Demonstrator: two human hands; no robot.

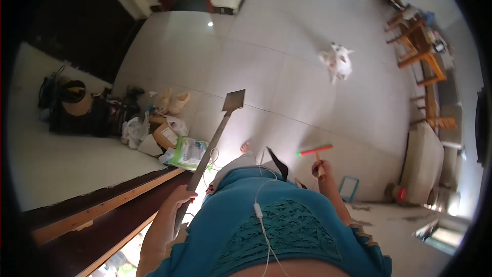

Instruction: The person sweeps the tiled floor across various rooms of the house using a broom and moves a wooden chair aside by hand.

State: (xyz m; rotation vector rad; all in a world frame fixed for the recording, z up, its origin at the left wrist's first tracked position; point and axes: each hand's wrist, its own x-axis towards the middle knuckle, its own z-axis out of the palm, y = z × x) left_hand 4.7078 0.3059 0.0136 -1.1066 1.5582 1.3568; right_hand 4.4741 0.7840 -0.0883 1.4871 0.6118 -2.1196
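My left hand (179, 195) is closed around the long grey handle of a flat-bladed tool, like a scraper or small shovel. The tool's square metal blade (234, 100) points away from me, over the floor. On the other side, my right hand (321, 167) grips a T-shaped tool with a red and green bar (315, 150) across its top, resembling a small squeegee. Part of its light brown handle shows below the fingers. A white cable (259, 210) hangs down the front of my teal top.
A white dog (339, 62) is on the tiled floor (266, 61) ahead. Bags, cardboard and pale clogs (178, 103) are piled at left, near a wooden-edged ledge (113, 200). Wooden chairs (428, 64) line the right wall. A blue frame (349, 189) is near my right arm.
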